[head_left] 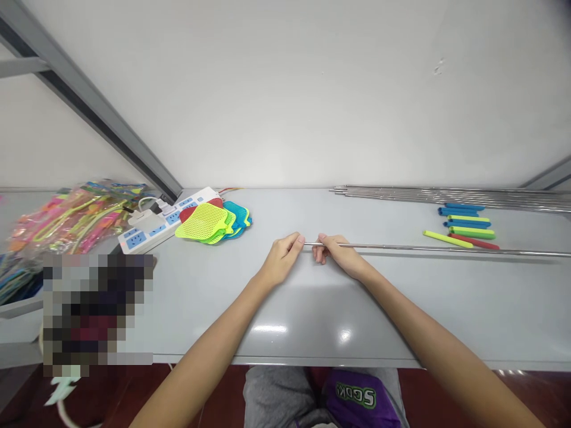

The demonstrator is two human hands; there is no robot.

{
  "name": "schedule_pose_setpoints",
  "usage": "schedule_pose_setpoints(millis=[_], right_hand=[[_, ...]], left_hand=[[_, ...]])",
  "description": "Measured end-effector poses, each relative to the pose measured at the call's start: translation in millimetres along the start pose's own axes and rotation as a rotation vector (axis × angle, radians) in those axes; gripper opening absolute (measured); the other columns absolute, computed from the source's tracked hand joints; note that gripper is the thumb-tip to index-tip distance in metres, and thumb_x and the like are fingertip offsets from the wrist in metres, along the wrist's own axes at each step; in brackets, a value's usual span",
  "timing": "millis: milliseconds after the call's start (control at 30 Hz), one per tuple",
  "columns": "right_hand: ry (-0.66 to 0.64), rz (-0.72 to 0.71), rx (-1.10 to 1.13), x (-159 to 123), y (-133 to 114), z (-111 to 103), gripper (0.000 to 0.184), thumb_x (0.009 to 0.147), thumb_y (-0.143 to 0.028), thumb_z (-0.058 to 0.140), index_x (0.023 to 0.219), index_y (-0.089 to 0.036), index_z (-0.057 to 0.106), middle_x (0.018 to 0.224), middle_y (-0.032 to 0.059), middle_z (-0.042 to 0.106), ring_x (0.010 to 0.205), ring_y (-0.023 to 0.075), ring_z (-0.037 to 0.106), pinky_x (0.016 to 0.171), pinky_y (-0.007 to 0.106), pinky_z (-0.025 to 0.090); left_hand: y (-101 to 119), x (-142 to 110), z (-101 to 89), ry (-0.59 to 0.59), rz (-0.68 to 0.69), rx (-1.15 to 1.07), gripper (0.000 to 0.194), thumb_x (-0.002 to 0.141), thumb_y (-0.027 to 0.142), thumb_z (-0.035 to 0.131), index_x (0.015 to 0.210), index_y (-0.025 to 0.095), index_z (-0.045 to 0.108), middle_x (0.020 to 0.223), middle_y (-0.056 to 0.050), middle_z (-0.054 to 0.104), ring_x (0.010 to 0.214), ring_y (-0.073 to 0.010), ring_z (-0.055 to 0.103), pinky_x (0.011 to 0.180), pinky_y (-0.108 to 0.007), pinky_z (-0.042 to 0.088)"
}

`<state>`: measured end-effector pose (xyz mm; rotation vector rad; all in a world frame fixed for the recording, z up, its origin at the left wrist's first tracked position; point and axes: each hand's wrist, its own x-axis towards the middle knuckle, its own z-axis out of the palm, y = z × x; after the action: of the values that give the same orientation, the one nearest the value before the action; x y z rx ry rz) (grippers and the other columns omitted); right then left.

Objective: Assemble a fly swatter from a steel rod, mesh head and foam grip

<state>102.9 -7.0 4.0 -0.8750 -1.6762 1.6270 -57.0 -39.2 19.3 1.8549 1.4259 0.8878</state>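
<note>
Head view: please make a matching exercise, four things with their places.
1. Single thin silver metal rod
2. White rectangular power strip, blue sockets
3. Short blue, green, yellow, red tubes
4. Group of silver metal rods

A. Right, along the white wall
B. In left hand and right hand
C. Directly in front of item 4
D. Left of both hands

Pairs: 1-B; 2-D; 3-C; 4-A

Left fingers (294, 242) and right fingers (320, 254) hold a thin metal rod (401, 247) over a grey table (303, 315)
</note>
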Motion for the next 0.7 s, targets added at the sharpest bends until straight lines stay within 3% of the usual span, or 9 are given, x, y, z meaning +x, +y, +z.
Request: schedule_pose_setpoints(millis=[367, 700], right_hand=[[-0.010, -0.015, -0.019, 0.6, 3.0, -0.5, 0.051, 0.080, -0.046, 0.029, 0.051, -0.013, 0.054, 0.059, 0.0039, 0.053, 0.052, 0.0099, 0.046, 0.056, 0.024, 0.038], [-0.151, -0.056, -0.059, -4.9, -0.1, 2.7, 0.053, 0.083, -0.046, 0.020, 0.048, -0.015, 0.046, 0.061, 0.0039, 0.054, 0.062, 0.0120, 0.050, 0.065, 0.027, 0.038]], left_hand=[[-0.4, 0.5, 2.0, 0.008, 0.042, -0.002, 0.034, 0.082, 0.038, 0.028, 0.055, 0.016, 0.031, 0.052, 0.005, 0.025, 0.050, -0.0067, 0.026, 0.049, -0.020, 0.025], [3.8, -6.2, 7.2, -0.051, 0.051, -0.077, 0.034, 0.083, 0.034, 0.028, 0.057, 0.016, 0.040, 0.052, 0.004, 0.044, 0.050, -0.0065, 0.037, 0.051, -0.019, 0.030]])
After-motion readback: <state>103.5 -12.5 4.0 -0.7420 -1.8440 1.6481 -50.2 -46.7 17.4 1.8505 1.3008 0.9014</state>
